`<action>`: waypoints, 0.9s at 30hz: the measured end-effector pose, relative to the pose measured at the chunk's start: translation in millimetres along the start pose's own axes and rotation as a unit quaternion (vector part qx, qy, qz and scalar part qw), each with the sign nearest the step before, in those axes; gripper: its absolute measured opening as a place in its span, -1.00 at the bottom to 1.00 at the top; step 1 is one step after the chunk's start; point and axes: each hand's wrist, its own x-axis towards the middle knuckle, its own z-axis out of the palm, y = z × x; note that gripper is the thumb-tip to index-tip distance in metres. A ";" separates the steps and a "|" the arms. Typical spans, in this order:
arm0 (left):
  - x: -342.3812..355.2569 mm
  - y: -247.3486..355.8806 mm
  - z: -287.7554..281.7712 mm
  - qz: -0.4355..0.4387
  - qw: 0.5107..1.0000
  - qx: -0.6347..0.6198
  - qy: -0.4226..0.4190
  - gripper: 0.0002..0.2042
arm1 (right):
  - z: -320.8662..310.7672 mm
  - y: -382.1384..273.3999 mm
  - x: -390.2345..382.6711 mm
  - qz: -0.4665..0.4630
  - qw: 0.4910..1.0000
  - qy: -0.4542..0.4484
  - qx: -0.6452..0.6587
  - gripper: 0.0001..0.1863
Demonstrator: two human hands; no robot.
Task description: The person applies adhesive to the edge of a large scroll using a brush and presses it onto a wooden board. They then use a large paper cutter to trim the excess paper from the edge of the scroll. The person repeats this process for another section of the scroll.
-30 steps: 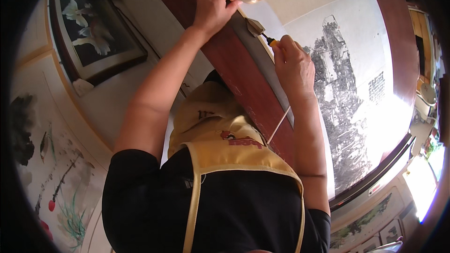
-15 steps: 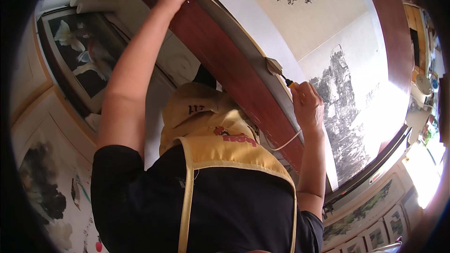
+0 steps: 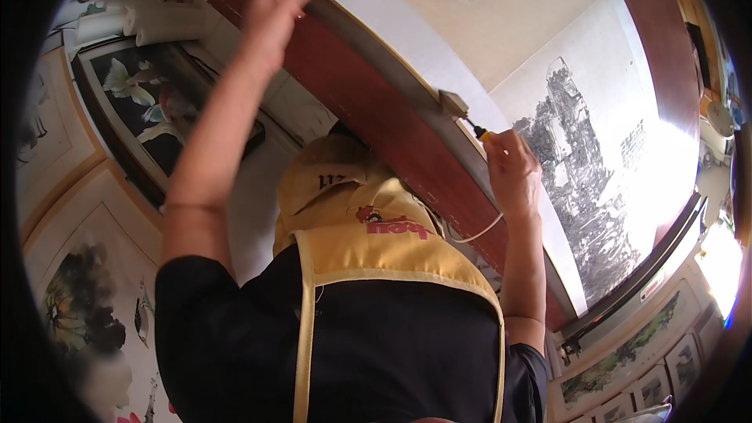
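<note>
My right hand is wrapped around the yellow-and-black handle of a small iron with a flat, wedge-shaped metal head. That head rests at the near edge of a long pale-bordered scroll, which carries ink calligraphy and an ink mountain landscape. A thin yellowish line runs along the scroll's edge. Over the table's dark near strip, toward the upper left, is my left hand. Motion blurs its fingers, so whether they hold anything cannot be told.
The scroll lies on a red-brown table. A white cord loops near my right wrist. Framed paintings and white paper rolls stand at the left. More pictures are at the lower right, near a dark bar.
My left hand has moved down and slightly left; the pale strip seen by it earlier no longer shows there. My right hand and the small iron have hardly shifted. The view has tilted slightly.
</note>
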 end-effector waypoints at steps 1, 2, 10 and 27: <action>-39.2 -7.3 7.7 -0.106 0.984 -0.114 -0.087 -0.69 | -0.6 5.0 -1.9 0.008 0.999 0.010 0.036 -0.91; -72.6 -5.9 23.9 -0.226 0.950 -0.165 -0.137 -0.71 | -6.6 6.5 -2.9 0.054 0.996 0.004 0.068 -0.90; -154.5 -17.7 97.1 -0.428 0.783 -0.427 -0.147 -0.68 | -26.7 21.4 -13.6 0.098 0.991 0.066 0.059 -0.88; -151.2 -7.6 99.4 -0.426 0.806 -0.395 -0.112 -0.71 | -15.1 15.8 -13.5 0.130 0.987 0.052 0.077 -0.89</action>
